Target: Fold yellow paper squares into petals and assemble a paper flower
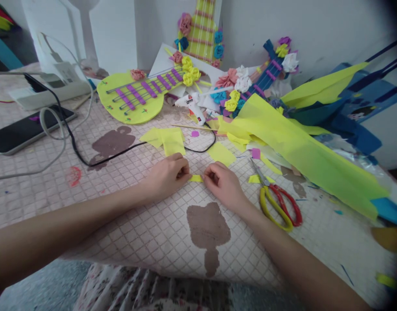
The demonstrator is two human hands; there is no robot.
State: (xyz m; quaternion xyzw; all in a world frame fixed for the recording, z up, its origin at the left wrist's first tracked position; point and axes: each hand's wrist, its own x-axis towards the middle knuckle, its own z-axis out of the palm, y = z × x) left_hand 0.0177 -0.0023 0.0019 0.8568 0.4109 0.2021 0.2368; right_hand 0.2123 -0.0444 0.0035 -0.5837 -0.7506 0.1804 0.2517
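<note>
A narrow strip of yellow paper stretches between my two hands, low over the checked tablecloth. My left hand pinches its left end with curled fingers. At the other end, my right hand grips the strip between thumb and fingertips. Just beyond my hands lie cut yellow paper pieces and another yellow piece. Scissors with one yellow and one red handle rest to the right of my right hand, blades partly spread, beside a small yellow scrap.
A white glue gun lies behind, its black cable crossing the table. Yellow paper guitar and blue paper guitar stand at the back. Large yellow sheets cover the right side. A phone and power strip sit left.
</note>
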